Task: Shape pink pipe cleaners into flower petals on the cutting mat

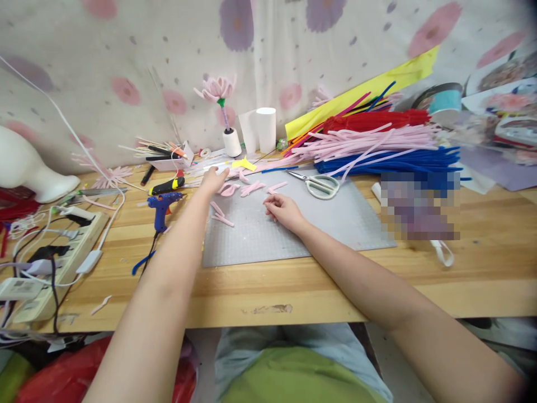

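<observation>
My left hand (215,180) reaches to the far left edge of the grey cutting mat (251,243). Its fingers look slightly apart, beside a yellow piece (244,164) and long pink pipe cleaners. Over the middle of the mat, my right hand (285,212) has its fingertips pressed together; anything between them is too small to make out. Several short bent pieces of pink pipe cleaner (252,188) lie between the hands. Scissors with pale handles (322,186) rest at the mat's far side. Left of my left forearm lies a blue glue gun (161,211).
Bundles of pink (369,141), red and blue pipe cleaners (386,162) fill the back right. A pink pipe-cleaner flower (218,89) stands in a white spool (231,143). A power strip (62,268) with tangled cables occupies the left, near a white foam head (29,162).
</observation>
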Demonstrator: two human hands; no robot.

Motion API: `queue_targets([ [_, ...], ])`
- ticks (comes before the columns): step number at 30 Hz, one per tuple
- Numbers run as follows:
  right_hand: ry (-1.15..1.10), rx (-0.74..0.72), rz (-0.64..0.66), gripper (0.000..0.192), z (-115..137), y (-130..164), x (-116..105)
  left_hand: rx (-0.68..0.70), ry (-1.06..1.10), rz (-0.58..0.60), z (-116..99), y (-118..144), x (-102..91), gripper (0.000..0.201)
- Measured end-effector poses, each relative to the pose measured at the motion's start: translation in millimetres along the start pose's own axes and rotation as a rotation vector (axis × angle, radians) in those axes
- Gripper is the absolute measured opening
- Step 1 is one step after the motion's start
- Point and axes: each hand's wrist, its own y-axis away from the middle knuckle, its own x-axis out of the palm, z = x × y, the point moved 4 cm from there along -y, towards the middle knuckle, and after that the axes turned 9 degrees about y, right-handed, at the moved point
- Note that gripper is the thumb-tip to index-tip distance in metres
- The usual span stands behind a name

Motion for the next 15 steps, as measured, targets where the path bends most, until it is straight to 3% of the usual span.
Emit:
queue_targets([
  [2,0.117,-0.067,-0.08,0.013,4,2,-6,-0.005,-0.074,-0.035,2,18,-8.8,0.046],
  [4,0.268,-0.123,-0.208,0.015,9,3,-15,0.073,-0.065,-0.019,3,44,-16.3,0.042],
  [8,0.577,-0.204,-0.389,0.027,11,1,-27,0.21,-0.164,0.103,13,100,-20.3,0.042],
  [11,0.711,-0.234,-0.344,0.037,5,-7,-24,0.259,-0.255,0.29,21,131,-9.6,0.04],
  [15,0.726,-0.335,-0.193,0.027,0,-14,-14,0.298,-0.279,0.325,12,147,9.9,0.04],
])
